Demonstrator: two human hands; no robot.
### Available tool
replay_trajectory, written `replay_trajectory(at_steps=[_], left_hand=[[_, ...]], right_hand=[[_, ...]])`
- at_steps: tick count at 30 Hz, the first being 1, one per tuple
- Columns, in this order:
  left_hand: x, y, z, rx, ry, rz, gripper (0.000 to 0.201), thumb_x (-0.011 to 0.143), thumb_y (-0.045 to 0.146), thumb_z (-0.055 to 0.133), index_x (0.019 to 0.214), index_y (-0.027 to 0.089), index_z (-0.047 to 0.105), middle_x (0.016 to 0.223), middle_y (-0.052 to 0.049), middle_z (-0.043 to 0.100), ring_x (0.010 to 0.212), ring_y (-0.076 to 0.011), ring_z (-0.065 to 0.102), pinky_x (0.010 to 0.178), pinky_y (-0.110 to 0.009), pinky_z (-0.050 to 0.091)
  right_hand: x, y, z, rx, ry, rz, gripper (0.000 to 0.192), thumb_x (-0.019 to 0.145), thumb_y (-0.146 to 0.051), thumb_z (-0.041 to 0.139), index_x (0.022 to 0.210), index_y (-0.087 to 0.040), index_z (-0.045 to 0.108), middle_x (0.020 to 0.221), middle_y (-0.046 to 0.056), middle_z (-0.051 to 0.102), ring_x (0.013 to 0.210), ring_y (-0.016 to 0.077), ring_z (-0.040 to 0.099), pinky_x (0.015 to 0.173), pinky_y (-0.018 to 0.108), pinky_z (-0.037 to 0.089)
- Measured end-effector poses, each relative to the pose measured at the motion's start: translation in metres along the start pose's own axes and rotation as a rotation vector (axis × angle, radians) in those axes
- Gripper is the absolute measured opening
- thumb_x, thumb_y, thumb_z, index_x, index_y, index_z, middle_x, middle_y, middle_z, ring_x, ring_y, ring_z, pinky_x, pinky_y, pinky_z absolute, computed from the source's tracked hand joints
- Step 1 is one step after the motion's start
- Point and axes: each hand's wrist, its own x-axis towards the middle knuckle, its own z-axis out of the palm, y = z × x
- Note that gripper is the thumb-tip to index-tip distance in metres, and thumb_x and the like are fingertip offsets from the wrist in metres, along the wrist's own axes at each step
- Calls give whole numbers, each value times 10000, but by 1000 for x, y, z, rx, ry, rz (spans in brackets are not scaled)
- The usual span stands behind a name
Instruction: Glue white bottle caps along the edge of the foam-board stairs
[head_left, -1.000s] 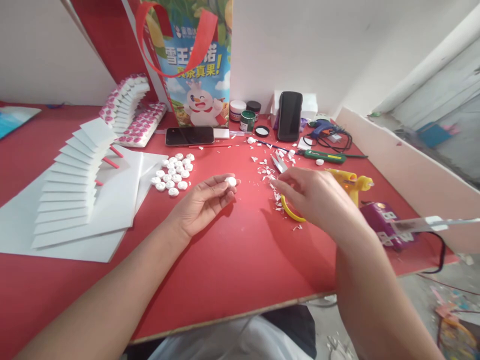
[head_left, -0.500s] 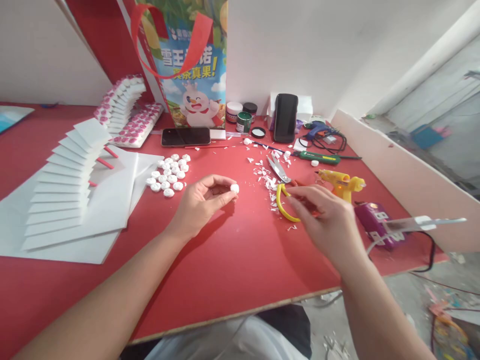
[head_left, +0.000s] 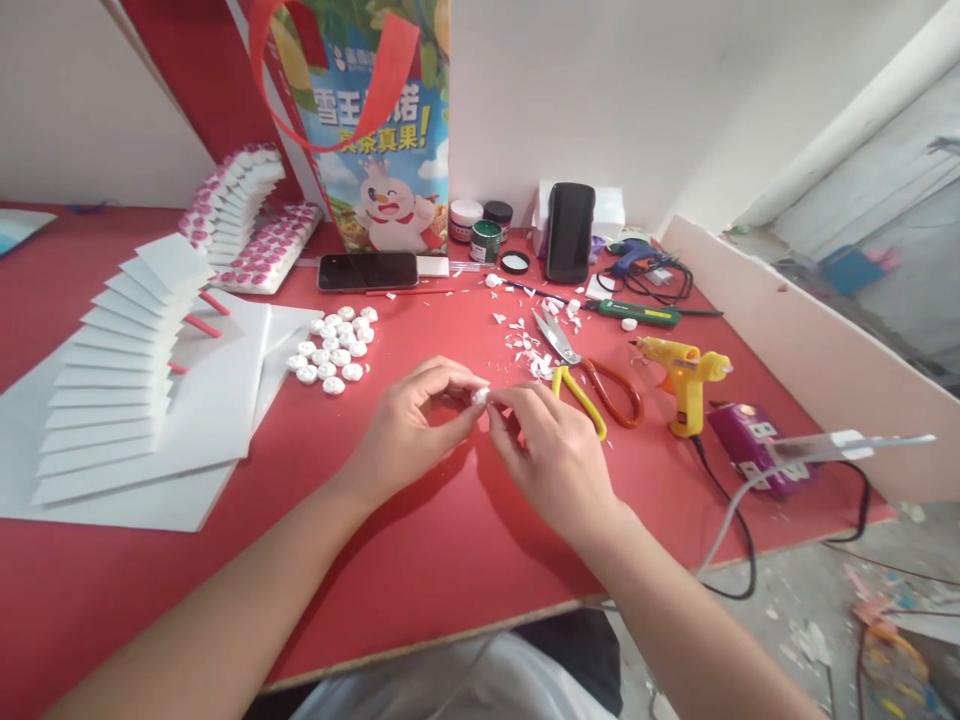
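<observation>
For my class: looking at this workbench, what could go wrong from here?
1. The small white piece is tiny beside the left hand that pinches it, so it could slip while the right hand works at it.
2. The scissors lie close to the right hand, so a careless reach might meet the blades.
3. The yellow glue gun lies within likely reach; if hot, its nozzle might burn.

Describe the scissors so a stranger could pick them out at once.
Start with the red table and find the right hand near its middle. Just beyond it and to its right, beside scattered white scraps, lie the scissors, silver blades pointing away from the hand. Unlike the mainly yellow glue gun farther right, they have one yellow handle loop and one orange-red.
</observation>
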Motion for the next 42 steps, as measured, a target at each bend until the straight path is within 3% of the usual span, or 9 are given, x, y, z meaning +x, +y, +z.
replay_trajectory(at_steps=[5,16,21,24,29,32,36,38,42], left_hand=[[-1,1,3,-58,-4,-38,114,895,281,732,942,177,729,963,-54,691,895,-162,674,841,-291,559],[-1,8,8,-244,15,-293,210,810,314,814,906,153,719,865,-37,731,822,-153,698,791,-270,576],[4,3,0,-494,94,-476,255,746,300,867,911,150,743,833,-19,747,770,-142,716,810,-286,588],[8,3,-3,-631,116,-569,244,709,267,879,873,137,752,814,-22,751,726,-134,712,804,-292,594],[8,2,-3,-648,95,-596,228,743,278,842,906,144,755,830,-29,745,732,-141,705,795,-302,593],[9,-4,-11,-421,109,-451,239,797,334,803,965,173,746,874,-25,734,773,-156,697,820,-329,589],[16,-19,-37,401,211,-51,183,883,327,682,978,186,750,982,-71,731,885,-214,684,906,-394,565],[20,-28,-51,760,199,85,196,923,270,582,965,203,761,985,-85,725,974,-257,675,1004,-455,525],[22,-43,-67,1075,120,122,275,905,189,513,941,192,786,981,-120,730,1029,-325,658,1053,-531,479]], right_hand=[[-2,2,7,-72,75,-38,187,1014,-184,496,911,-176,652,793,62,722,643,158,638,602,277,429],[-1,5,9,347,138,233,88,862,-163,604,787,-208,612,667,-25,646,550,101,547,556,229,435],[4,1,4,718,145,494,69,839,-215,648,782,-194,615,585,-56,575,455,75,479,468,220,406],[8,4,1,956,145,633,143,860,-297,685,797,-180,632,622,-36,623,407,66,464,398,220,374],[12,12,0,1187,160,731,166,832,-305,731,782,-157,673,694,-10,660,438,57,492,391,203,367],[13,15,-1,1255,154,781,95,781,-239,701,759,-157,659,682,-15,653,440,59,497,393,196,351],[14,18,-1,1305,124,842,60,729,-197,615,687,-187,574,607,-37,604,408,71,472,382,204,314],[14,19,-1,1305,92,864,94,758,-233,606,683,-196,565,592,-38,591,409,83,476,388,216,326],[11,24,2,1058,146,776,210,855,-365,643,753,-184,678,757,35,705,653,149,646,596,280,512]])
